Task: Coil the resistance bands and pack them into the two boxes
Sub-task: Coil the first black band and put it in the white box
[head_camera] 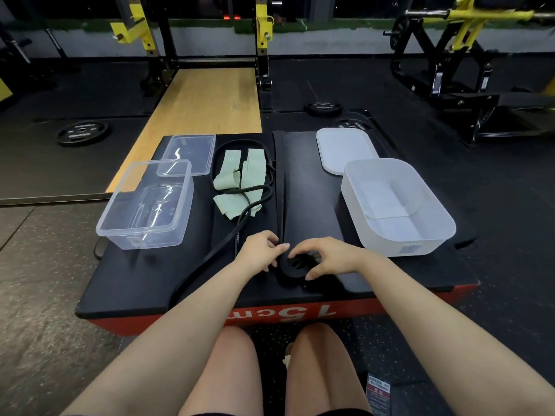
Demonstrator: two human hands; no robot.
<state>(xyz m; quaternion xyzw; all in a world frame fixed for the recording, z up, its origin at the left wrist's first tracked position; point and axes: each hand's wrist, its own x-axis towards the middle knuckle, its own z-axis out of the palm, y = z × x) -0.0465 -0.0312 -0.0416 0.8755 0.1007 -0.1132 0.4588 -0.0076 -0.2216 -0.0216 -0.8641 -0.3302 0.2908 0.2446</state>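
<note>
I'm coiling the wide flat black rubber band [295, 267]: right hand [326, 258] fingers curled round the roll, left hand [259, 250] pinching its tail just beside. Next: keep rolling twd far end w/ tension.

I am looking at a gym: a black and yellow power rack [210, 40] stands over a wooden lifting platform [204, 100], and black weight plates [82, 132] lie on the dark rubber floor [60, 280]. To the right I see a yellow-armed plate-loaded machine [456, 46]. Close in front sits a padded plyo box [300, 313] with a red side marked 15cm.
</note>
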